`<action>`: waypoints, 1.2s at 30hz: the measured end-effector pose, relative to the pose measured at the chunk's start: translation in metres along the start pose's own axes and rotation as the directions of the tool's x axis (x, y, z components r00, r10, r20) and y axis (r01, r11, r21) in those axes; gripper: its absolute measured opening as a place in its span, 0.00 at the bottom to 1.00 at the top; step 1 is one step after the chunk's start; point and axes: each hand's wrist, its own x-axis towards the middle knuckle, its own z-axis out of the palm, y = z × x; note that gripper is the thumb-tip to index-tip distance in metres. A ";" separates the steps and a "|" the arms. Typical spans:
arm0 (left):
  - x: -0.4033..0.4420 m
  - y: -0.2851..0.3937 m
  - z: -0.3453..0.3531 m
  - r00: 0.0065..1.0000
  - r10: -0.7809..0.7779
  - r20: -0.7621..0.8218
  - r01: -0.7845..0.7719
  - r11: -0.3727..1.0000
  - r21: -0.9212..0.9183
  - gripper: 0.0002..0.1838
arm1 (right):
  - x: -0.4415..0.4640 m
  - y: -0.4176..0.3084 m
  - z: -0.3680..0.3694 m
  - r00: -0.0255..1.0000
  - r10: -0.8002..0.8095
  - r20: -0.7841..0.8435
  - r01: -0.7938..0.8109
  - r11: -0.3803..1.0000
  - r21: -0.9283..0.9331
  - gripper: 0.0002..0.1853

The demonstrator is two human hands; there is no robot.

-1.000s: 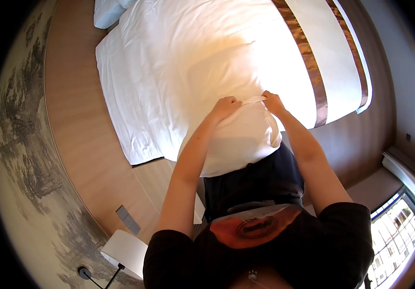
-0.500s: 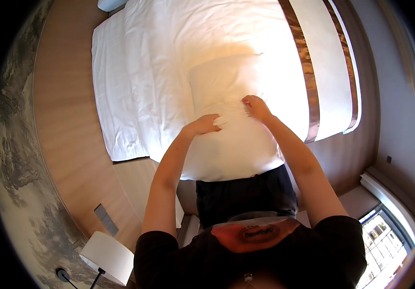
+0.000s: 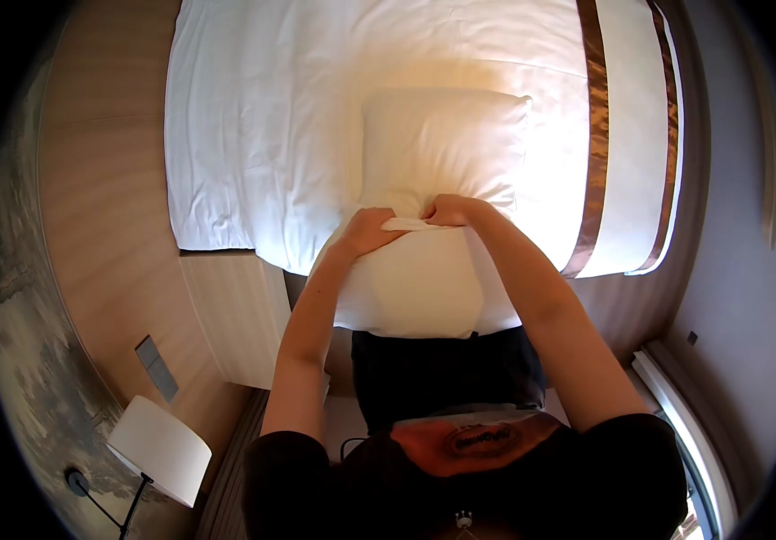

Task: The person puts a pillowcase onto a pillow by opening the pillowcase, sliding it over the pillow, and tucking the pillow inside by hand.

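Note:
A white pillow point(image 3: 410, 288) lies over the near side of the bed, its close end bulging toward my body. Across its middle runs a gathered fold of the white pillowcase point(image 3: 410, 224). My left hand point(image 3: 372, 234) is closed on the left part of this fold, its thumb under the cloth. Close beside it, my right hand point(image 3: 451, 210) pinches the same fold, fingertips partly hidden in the fabric. Beyond my hands, the far half point(image 3: 446, 144) rests wrinkled on the bedding, with one corner pointing to the back right.
White bedding covers the bed point(image 3: 262, 117), with a brown-striped runner point(image 3: 596, 135) on the right. A wooden bedside cabinet point(image 3: 235, 310) stands at left. Below it are a wall switch panel point(image 3: 156, 367) and a wall lamp point(image 3: 161, 450). The window frame point(image 3: 685, 441) is at lower right.
My hands have come closer together and the cloth fold between them has become more distinct. The pillow's far half shows more clearly. The camera view has shifted.

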 end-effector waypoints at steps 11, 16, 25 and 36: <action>0.044 0.028 0.002 0.942 0.238 -0.238 -0.187 0.958 0.217 0.05 | -0.029 0.013 -0.015 0.998 0.061 -0.035 -0.027 0.797 0.604 0.11; 0.089 0.049 0.009 0.907 0.371 -0.201 -0.257 0.864 0.434 0.04 | -0.064 0.004 -0.029 0.984 0.177 -0.009 -0.110 0.648 0.753 0.14; 0.105 0.025 0.034 0.980 0.148 -0.133 -0.107 0.955 0.277 0.17 | -0.062 0.068 -0.025 0.997 0.057 0.058 -0.081 0.667 0.741 0.22; 0.033 -0.078 0.023 0.972 -0.199 0.124 0.234 0.789 -0.568 0.26 | -0.064 0.037 -0.025 0.999 0.031 -0.036 0.004 0.694 0.720 0.21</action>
